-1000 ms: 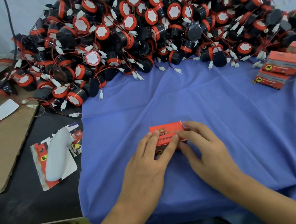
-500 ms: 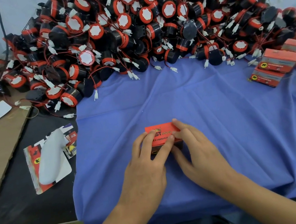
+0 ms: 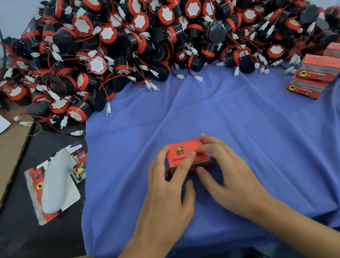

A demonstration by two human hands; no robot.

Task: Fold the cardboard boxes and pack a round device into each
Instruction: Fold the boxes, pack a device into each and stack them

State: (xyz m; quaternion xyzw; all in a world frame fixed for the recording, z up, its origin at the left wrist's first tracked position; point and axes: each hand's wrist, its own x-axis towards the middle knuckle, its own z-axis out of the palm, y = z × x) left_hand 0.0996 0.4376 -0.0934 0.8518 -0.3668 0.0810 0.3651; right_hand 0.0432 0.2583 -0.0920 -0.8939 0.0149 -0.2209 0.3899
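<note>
- Grip on both sides is closed on the red box (image 3: 181,149): the left hand (image 3: 165,187) curls its fingers over the left end and lays one finger across the top, while the right hand (image 3: 227,171) pinches the right part between its fingers on top and its thumb on the near face.
- That box sits on the blue cloth (image 3: 255,137) over the bench (image 3: 16,247), close to the person.
- Compared with a second ago, the fingertips no longer meet at the near top edge; the right thumb has dropped to the front.
- My reading: the flap is tucked, and this box is about ready to join the finished boxes (image 3: 318,74) on the right.
- Many round devices (image 3: 171,28) remain heaped behind.
</note>
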